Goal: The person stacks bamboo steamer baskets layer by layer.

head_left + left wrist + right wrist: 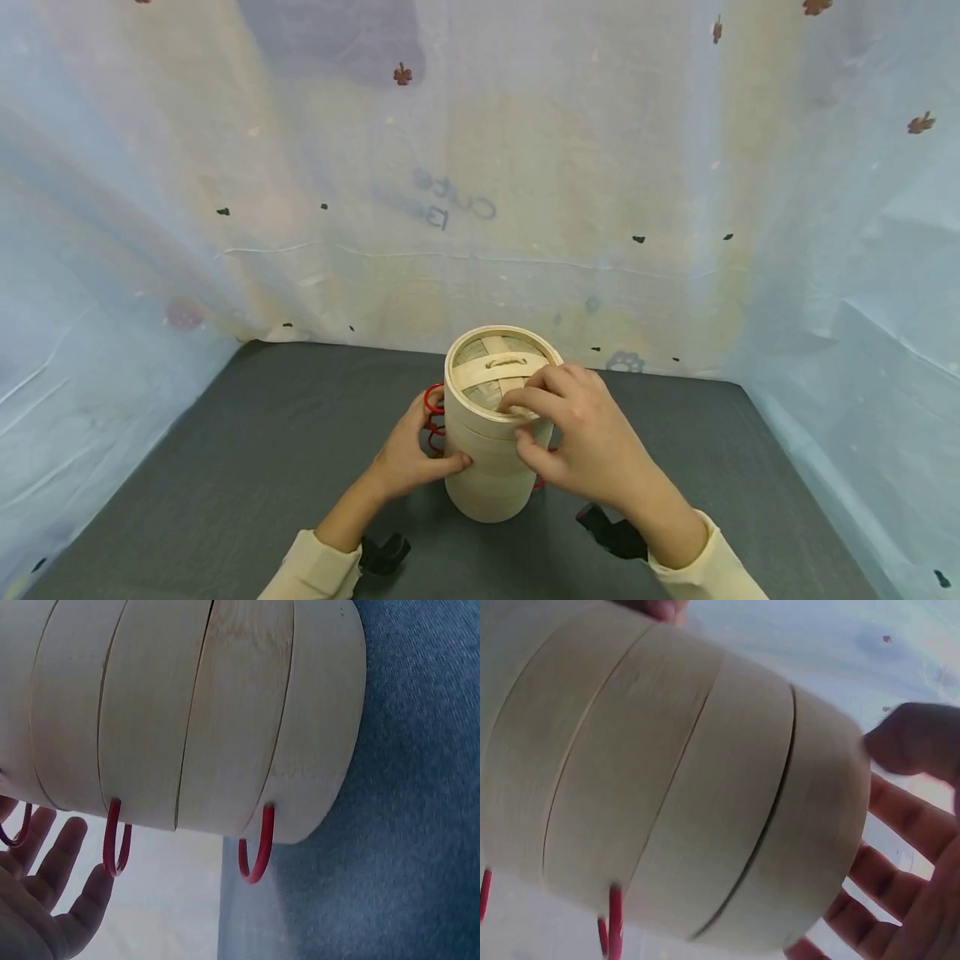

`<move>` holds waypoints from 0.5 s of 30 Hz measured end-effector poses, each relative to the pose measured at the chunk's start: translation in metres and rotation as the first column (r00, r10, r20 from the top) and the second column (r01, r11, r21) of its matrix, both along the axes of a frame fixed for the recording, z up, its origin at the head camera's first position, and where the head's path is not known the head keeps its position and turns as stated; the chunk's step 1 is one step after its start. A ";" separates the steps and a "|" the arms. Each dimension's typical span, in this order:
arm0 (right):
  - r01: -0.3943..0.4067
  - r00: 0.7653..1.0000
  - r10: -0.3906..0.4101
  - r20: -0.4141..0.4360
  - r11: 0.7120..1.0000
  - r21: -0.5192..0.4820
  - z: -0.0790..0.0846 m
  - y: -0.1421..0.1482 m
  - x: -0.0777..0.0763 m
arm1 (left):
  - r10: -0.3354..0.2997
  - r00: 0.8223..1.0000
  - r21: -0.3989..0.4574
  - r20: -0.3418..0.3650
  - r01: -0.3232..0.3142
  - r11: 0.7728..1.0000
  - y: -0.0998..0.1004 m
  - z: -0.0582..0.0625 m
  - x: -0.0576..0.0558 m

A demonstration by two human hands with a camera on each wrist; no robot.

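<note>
A tall round stack of pale bamboo steamer baskets stands upright on the dark table. Its woven lid, with a small rope loop on a cross strip, sits on top. My left hand holds the stack's left side, thumb across the front and fingers round by the red ring handles. At the lid's right front rim is my right hand, fingers loosely bent over the top and thumb lower, apart from them. The right wrist view shows its thumb right at the stack's top edge.
The dark grey tabletop spreads around the stack. Pale printed sheeting hangs behind and at both sides. Black wrist devices are on both wrists, below the cream sleeves.
</note>
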State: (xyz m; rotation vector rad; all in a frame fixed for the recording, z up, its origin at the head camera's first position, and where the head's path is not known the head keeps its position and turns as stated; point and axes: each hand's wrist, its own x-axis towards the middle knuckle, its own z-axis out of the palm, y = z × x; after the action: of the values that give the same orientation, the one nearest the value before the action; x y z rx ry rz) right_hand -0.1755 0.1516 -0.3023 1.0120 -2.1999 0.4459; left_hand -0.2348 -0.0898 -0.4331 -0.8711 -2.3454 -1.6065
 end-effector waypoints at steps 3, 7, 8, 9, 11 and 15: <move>0.024 0.999 -0.023 0.037 0.999 -0.034 0.000 0.010 -0.003 | 0.016 0.999 -0.028 -0.031 -0.016 0.999 -0.003 0.002 -0.001; 0.098 0.993 -0.094 0.067 0.994 -0.056 0.000 0.032 -0.010 | 0.026 0.997 -0.066 -0.068 -0.031 0.997 -0.013 0.013 -0.003; 0.123 0.991 -0.119 0.067 0.991 -0.053 -0.001 0.039 -0.011 | 0.030 0.996 -0.077 -0.079 -0.036 0.996 -0.017 0.017 -0.005; 0.149 0.987 -0.146 0.060 0.988 -0.049 0.000 0.046 -0.013 | 0.039 0.996 -0.088 -0.084 -0.046 0.995 -0.021 0.022 -0.005; 0.200 0.979 -0.198 0.042 0.979 -0.042 0.001 0.059 -0.016 | 0.064 0.992 -0.119 -0.105 -0.076 0.990 -0.032 0.032 -0.007; 0.291 0.957 -0.291 -0.004 0.956 -0.017 0.005 0.084 -0.020 | 0.163 0.970 -0.238 -0.181 -0.204 0.950 -0.058 0.052 -0.011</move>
State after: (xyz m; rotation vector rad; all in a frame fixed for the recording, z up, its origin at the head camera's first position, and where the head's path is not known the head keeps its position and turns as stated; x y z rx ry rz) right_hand -0.1956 0.2354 -0.2970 0.6624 -2.2882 0.3232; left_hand -0.2456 -0.1475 -0.3807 -0.7657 -2.4686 -1.1373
